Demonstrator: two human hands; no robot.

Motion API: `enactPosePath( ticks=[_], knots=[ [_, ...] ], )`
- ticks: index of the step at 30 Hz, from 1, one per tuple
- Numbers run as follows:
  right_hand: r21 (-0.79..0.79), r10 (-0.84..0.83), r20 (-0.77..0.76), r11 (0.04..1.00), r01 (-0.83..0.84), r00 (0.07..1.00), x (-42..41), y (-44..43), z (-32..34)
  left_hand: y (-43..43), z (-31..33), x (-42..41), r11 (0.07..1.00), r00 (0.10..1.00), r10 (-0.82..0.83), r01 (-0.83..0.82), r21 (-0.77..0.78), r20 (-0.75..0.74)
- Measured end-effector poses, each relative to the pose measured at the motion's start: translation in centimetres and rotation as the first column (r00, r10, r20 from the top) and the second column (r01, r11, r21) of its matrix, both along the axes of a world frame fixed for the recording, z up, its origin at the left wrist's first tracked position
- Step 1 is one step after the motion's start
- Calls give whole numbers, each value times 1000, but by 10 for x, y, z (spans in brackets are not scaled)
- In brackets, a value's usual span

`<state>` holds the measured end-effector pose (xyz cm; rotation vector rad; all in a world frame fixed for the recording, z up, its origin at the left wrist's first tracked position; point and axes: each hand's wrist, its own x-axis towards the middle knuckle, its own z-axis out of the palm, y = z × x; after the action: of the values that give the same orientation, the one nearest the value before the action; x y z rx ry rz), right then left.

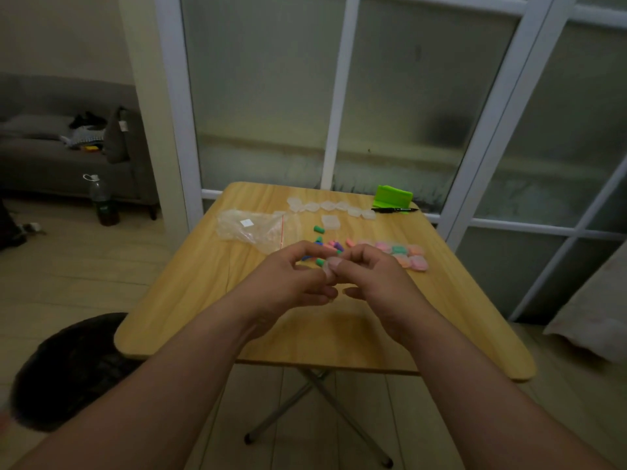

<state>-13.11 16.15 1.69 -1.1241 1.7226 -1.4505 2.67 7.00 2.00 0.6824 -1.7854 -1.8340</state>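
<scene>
Pinching clear case between left hand and right hand grips; long axis unclear

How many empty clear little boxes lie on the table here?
7. Six clear boxes in a row along the far side of the table, left of the pen; one alone just nearer. The left hand and right hand pinch something small, perhaps another.

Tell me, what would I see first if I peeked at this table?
Right in the middle, the left grip and right grip, two bare hands, pinch a small clear case above the wooden table. Just behind them lie bright loose plugs, with pink and green filled cases to their right.
</scene>
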Motion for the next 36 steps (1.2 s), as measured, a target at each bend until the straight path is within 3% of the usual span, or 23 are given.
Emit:
enactPosePath(
  ticks=[19, 36],
  knots=[
    [-22, -78, -138, 997, 76, 987, -2, -4, -3, 5, 0, -8, 999, 999, 35, -35, 34, 16],
    [-38, -85, -107, 996, 81, 991, -14, -1, -13, 14, -3, -24, 993, 999, 53, -54, 101, 10]
  ],
)
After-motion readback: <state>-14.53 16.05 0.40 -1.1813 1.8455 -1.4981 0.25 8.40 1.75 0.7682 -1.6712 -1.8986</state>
